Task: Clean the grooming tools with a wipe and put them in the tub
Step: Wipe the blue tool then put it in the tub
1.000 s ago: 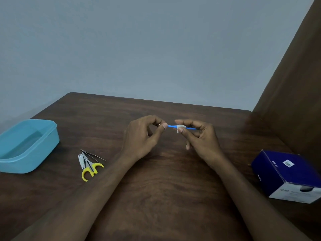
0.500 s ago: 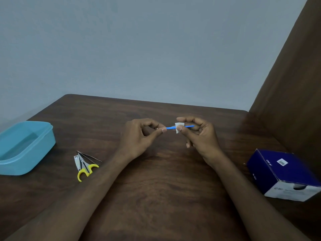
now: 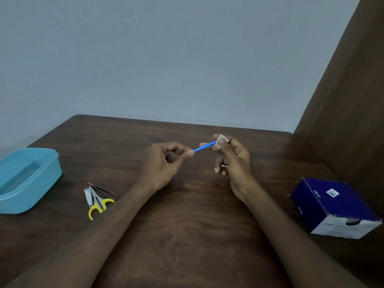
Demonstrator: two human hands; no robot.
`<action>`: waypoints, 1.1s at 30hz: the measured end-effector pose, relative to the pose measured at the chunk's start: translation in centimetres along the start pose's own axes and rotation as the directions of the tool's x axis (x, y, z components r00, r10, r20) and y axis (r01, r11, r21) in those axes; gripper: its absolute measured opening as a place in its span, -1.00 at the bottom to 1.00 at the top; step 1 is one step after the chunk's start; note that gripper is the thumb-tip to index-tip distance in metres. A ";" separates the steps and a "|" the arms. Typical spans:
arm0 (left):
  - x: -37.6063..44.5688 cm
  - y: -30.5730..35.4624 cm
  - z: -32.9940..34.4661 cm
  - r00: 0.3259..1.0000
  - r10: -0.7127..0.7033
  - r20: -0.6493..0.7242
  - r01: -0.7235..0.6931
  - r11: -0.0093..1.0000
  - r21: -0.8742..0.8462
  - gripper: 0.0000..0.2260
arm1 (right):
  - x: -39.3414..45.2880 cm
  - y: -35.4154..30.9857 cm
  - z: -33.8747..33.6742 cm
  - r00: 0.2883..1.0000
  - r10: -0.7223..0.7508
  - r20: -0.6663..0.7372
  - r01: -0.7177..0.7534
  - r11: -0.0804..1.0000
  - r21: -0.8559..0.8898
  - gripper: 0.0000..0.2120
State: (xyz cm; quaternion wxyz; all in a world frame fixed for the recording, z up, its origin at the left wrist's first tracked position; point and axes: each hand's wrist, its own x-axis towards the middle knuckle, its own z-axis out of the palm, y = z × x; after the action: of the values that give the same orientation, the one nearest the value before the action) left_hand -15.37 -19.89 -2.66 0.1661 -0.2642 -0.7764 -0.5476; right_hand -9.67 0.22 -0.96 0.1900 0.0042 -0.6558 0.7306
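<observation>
Two hands were raised together over the middle of the dark wooden table (image 3: 187, 235), joined by a thin blue tool (image 3: 204, 146). Its near-left end was pinched between thumb and forefinger of the left hand (image 3: 164, 165), while the far-right end was wrapped in a small white wipe (image 3: 220, 140) pressed around it by the fingertips of the right hand (image 3: 232, 161). So both hands were closed: the left on the tool, the right on the wipe and the tool's tip inside it.

The tool was judged to be very light, narrow and probably plastic, stiff enough to hold its line between two pinches yet likely to flex or slip if squeezed hard (its exact kind could not be told at this size). A hold close to one end was thought best, leaving the rest of the shaft free for the wipe. The wipe itself looked soft and limp, easily bunched, and would need to be kept folded against the shaft.

Left of the hands, yellow-handled scissors (image 3: 99, 205), a nail clipper (image 3: 88, 196) and thin tweezers (image 3: 102, 189) lay touching in a small cluster; being metal, these were expected to be slicker and to have sharp points. Further left stood the light blue tub (image 3: 49, 175), open. A dark blue box (image 3: 332, 206) rested at the near right.
</observation>
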 end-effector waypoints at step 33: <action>-0.8 1.2 -0.1 0.994 0.106 -0.025 -0.094 0.953 0.287 -0.85 | -0.4 0.1 1.3 0.998 0.034 -0.045 -0.034 0.999 -0.001 -0.87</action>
State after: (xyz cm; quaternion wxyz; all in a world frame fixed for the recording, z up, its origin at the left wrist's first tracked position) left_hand -14.07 -19.86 -2.16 0.2456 -0.2652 -0.8295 -0.4258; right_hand -9.62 -1.13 -1.01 0.1924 -0.0233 -0.6520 0.7330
